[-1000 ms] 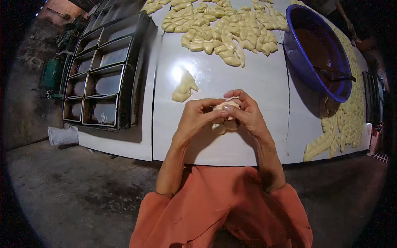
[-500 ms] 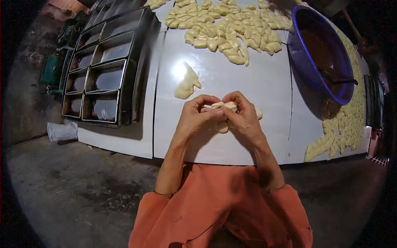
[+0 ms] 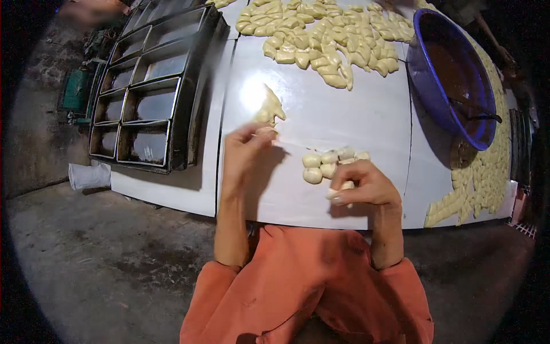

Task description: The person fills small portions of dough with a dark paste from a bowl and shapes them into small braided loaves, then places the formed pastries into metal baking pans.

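Observation:
My left hand (image 3: 245, 150), a little smeared by motion, is closed in a pinch at the near end of a flat, ragged piece of dough (image 3: 271, 106). Its fingers cover that end. My right hand (image 3: 369, 184) is bent over the near right side of a cluster of small round dough balls (image 3: 312, 161), thumb and fingers closed on a pale dough ball (image 3: 347, 186). Part of the cluster is hidden behind this hand.
Dark metal loaf pans (image 3: 150, 98) joined in a block stand at the left. Many glossy dough pieces (image 3: 312, 46) lie across the far table, more dough (image 3: 475, 183) at the right. A blue basin (image 3: 421, 69) holds brown liquid and a dark-handled utensil (image 3: 484, 117).
My hands, together around dough half a second ago, have moved apart. The left went to the flat dough piece; the right lowered to the dough balls, which now show more fully.

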`<state>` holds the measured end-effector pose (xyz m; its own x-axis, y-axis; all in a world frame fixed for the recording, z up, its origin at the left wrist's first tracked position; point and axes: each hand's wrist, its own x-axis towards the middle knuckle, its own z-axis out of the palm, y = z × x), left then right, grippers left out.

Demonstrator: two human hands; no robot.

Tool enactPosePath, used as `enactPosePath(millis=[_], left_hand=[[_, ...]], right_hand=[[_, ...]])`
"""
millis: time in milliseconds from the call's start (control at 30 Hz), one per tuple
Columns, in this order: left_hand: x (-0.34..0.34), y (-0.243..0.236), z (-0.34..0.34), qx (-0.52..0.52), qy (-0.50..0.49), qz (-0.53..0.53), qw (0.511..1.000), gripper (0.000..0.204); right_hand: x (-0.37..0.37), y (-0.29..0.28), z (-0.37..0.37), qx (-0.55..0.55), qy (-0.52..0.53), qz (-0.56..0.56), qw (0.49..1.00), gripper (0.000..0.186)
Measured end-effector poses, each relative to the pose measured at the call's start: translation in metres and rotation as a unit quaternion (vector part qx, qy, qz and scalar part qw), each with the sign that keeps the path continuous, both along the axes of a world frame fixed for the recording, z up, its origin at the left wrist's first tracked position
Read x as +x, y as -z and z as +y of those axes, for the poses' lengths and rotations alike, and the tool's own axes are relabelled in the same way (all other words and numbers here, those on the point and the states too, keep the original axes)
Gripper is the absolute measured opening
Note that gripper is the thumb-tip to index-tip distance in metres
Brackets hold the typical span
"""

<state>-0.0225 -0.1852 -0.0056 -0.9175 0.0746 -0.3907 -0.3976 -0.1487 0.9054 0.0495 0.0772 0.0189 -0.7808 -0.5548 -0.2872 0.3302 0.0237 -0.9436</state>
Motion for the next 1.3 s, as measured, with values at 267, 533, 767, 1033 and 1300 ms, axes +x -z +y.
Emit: enactPosePath(millis=[267,533,767,1033,1300], left_hand=[[-0.025,0.075,-0.020,-0.442,0.121,0.323,0.828,0.033],[-0.005,0.032,0.010,-0.519,0.126,0.353,0.768,0.074],[0.011,-0.012,0.087,-0.025,0.254,0.137,0.957,0.036],[0.029,0.009,0.126,-0.072,0.202,0.235,0.948,0.069],[0.045,-0.001,0.236,0.150,0.155,0.470,0.856,0.082]], right_hand=[[-0.012,0.023,-0.010,-0.120,0.403,-0.088,0.903,0.032],[-0.002,0.031,-0.010,-0.169,0.391,-0.102,0.899,0.048],[-0.003,0.026,-0.004,-0.076,0.358,-0.051,0.929,0.019],[0.014,0.035,0.026,-0.046,0.440,0.076,0.893,0.029],[0.037,-0.031,0.052,-0.308,0.495,0.035,0.811,0.022]])
